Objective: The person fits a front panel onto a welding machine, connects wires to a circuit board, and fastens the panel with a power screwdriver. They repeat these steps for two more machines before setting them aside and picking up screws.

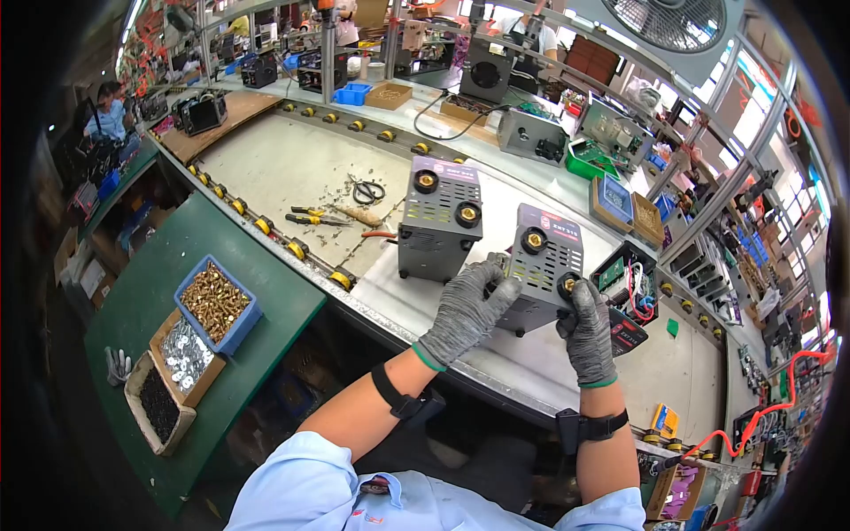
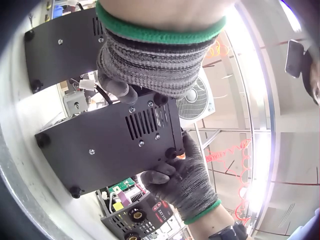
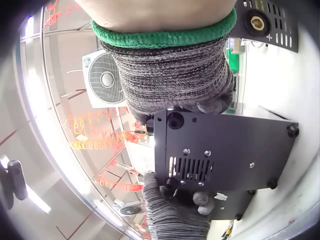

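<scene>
My two gloved hands hold a dark grey welding machine with a vented, labelled front panel and two round brass-centred sockets. On its left side my left hand grips the front edge. The right hand has its thumb and fingers around the right edge, beside the lower socket. The wrist views show the machine's black underside, with vent slots, screws and rubber feet, tilted up toward me. A similar welding machine stands just left of it. To the right is another one with its cover off, wires and boards exposed.
Pliers and a coil of black cable lie on the bench among scraps. On the green side table are a blue bin of brass fittings, a box of washers and a box of black screws. Rollers line the bench edge.
</scene>
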`<state>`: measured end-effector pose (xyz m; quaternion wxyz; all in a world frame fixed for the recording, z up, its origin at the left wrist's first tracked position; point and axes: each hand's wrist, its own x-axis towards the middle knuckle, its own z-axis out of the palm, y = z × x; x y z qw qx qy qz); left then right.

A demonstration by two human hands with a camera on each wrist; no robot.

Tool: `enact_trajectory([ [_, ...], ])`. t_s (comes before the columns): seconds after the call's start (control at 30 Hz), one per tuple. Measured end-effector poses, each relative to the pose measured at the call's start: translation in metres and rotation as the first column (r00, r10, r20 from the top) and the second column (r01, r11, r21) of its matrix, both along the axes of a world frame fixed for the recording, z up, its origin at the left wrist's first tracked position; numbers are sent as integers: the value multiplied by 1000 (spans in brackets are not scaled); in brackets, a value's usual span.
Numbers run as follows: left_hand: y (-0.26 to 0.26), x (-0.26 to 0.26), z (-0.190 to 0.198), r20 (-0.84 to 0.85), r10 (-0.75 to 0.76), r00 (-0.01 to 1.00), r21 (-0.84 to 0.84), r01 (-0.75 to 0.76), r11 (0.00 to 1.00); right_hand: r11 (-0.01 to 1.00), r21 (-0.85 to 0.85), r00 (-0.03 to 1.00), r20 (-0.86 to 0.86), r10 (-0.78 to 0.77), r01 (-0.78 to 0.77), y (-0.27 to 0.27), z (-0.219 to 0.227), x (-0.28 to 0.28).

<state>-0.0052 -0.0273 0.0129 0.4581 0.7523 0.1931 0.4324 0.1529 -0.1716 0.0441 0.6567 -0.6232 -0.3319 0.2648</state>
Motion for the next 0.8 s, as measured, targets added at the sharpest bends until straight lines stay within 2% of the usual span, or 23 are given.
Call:
enact_trajectory([
  [0.1, 2, 5, -3, 8, -37, 999, -22, 37, 999, 999, 34, 995, -100, -18, 22, 9, 1, -2],
  [0.2, 1, 7, 1, -15, -108, 994, -224, 102, 969, 1000, 4, 994, -109, 28, -27, 9, 6, 4],
  [0.23, 0, 10, -4, -33, -114, 993, -224, 104, 969, 1000, 8, 992, -127, 22, -22, 10, 5, 6],
  [0.3, 6, 19, -14, 61, -70, 996, -244, 83, 966, 999, -15, 985, -167, 37, -40, 10, 10, 10],
  [0.33, 8, 20, -17, 57, -74, 996, -235, 85, 968, 999, 16, 978, -203, 46, -44, 9, 5, 13],
  [0.37, 9, 21, -14, 56, -80, 995, -222, 91, 971, 999, 30, 978, -202, 43, -38, 8, -2, 15],
  [0.43, 8, 20, -10, 27, -123, 992, -290, 125, 949, 984, 163, 988, -123, 90, -70, 2, -17, 17],
  [0.47, 8, 20, -5, 20, -127, 992, -285, 128, 950, 989, 147, 997, -60, 43, -33, 0, -17, 13],
  [0.57, 3, 19, 11, -34, -121, 992, -461, 91, 883, 980, 189, 998, -12, 65, -62, -6, -27, 15],
  [0.8, 21, 23, 1, -29, -87, 996, -509, 61, 859, 979, 206, 999, -51, 21, -10, 5, -30, 4],
])
